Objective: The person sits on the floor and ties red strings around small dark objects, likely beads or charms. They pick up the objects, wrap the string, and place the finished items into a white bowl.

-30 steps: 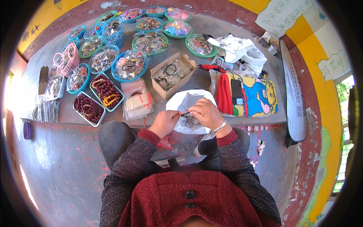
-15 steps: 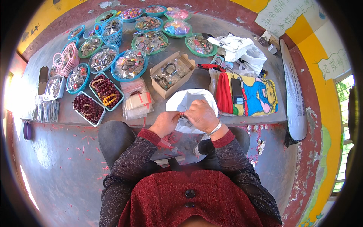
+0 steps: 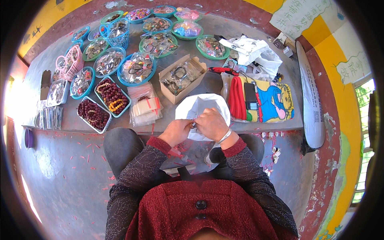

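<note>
Left hand (image 3: pixel 179 131) and right hand (image 3: pixel 213 125): both are closed in a pinch, fingertips brought together on a small dark piece (image 3: pixel 194 125); most of the piece is covered by the fingers, so its full shape cannot be told. It is held between the 2 hands, over the near side of the mouth of a white bag (image 3: pixel 202 103); a fingertip pinch is presumably chosen because the piece is too slight for a whole-palm grip, and steadying from 2 sides is allowed by it.

The bag is set at the front edge of the bench (image 3: pixel 224 30), between the knees (image 3: pixel 124 146); its mouth is spread wide, perhaps so that small bits are caught; its contents are largely screened by the hands.

An open cardboard box (image 3: pixel 192 87) is placed askew just behind the bag; dark loops and clear wrappers are held in it, within easy reach, it is judged. Flat packets (image 3: pixel 146 108) are laid left of the bag; maroon bead strings (image 3: pixel 93 115) are kept farther left in 2 trays, probably to avoid tangling. At right, a dark phone-like device (image 3: pixel 251 96) is rested on a folded, brightly patterned towel (image 3: pixel 276 102); cushioning from the hard surface is possibly the reason.
</note>
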